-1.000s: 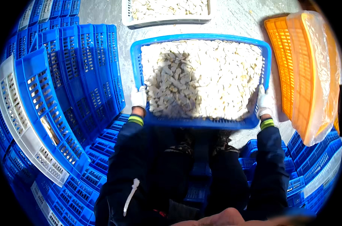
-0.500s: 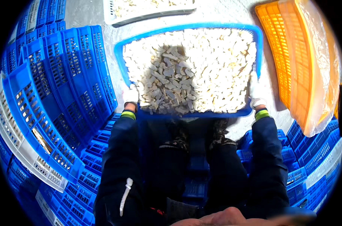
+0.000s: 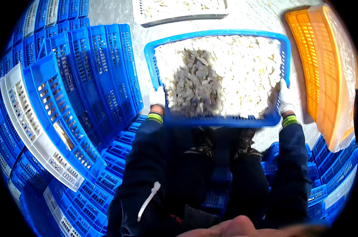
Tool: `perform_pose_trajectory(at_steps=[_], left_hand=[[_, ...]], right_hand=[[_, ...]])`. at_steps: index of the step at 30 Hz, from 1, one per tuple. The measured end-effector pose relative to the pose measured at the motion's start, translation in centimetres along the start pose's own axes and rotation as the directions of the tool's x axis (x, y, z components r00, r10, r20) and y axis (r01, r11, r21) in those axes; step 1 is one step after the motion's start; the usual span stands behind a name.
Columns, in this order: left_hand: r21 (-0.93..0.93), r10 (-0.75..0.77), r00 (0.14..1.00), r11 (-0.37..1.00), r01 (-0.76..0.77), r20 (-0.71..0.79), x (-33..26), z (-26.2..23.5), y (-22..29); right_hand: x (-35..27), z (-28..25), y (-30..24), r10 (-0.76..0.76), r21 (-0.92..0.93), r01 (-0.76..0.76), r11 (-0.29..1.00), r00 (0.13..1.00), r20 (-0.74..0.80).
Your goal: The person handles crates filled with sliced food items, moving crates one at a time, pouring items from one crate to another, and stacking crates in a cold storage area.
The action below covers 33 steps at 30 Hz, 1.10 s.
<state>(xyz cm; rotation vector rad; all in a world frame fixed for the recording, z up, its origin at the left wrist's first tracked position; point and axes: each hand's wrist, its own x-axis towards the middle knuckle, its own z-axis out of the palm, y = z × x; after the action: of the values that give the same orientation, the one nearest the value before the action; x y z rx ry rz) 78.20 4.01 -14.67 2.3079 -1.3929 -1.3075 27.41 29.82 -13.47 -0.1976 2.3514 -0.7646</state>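
Right now, the left hand [image 3: 157, 97], in a white glove, holds the left side of a wide blue plastic basket [image 3: 222, 122] with lots of little holes. The right hand [image 3: 286, 99], in a white glove too, holds the right side. Both hands close on the rim close to the near corners, so most of the basket sits between them and farther away. I cannot see the fingertips tucked around the edge. Small, flat, whitish pieces [image 3: 250, 71] fill the basket, and a dark shadow falls on the left part of them. Past the far edge, a shallow white plastic tray [image 3: 186, 17] with more pale pieces is on the grey floor [image 3: 112, 12]. On the right stand tall orange plastic baskets [image 3: 307, 59] with a see-through plastic sheet [image 3: 346, 67]. On the left are many stacked blue plastic baskets [image 3: 92, 75].
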Motion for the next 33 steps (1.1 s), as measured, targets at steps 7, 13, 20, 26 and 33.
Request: perform_pose_trajectory(at_steps=[7,13,20,26,33], left_hand=[[0.350,0.337,0.941,0.882,-0.317,0.003,0.9,0.9,0.2],[-0.306,0.042,0.990,0.952,0.002,0.137,-3.4,-1.6,5.7],[-0.031,-0.066,0.995,0.997,0.068,0.072,-3.5,0.7,6.0],[0.135,0.230,0.970,0.967,-0.217,-0.086,-3.5,2.3,3.5],[-0.298,0.041,0.998,0.954,-0.024,0.050,-9.1,-1.5,8.3]], right_hand=[[1.5,0.8,2.5,0.034,-0.037,-0.032,0.999,0.998,0.054],[-1.4,-3.4,-1.6,0.113,0.148,-0.113,0.983,0.994,0.009],[0.8,-1.2,0.0,0.031,-0.099,-0.023,0.995,0.997,0.072],[0.3,-0.3,1.1,0.033,-0.375,-0.099,0.922,0.983,-0.179],[0.6,-5.6,-1.0,0.011,-0.199,-0.022,0.980,0.998,-0.056]])
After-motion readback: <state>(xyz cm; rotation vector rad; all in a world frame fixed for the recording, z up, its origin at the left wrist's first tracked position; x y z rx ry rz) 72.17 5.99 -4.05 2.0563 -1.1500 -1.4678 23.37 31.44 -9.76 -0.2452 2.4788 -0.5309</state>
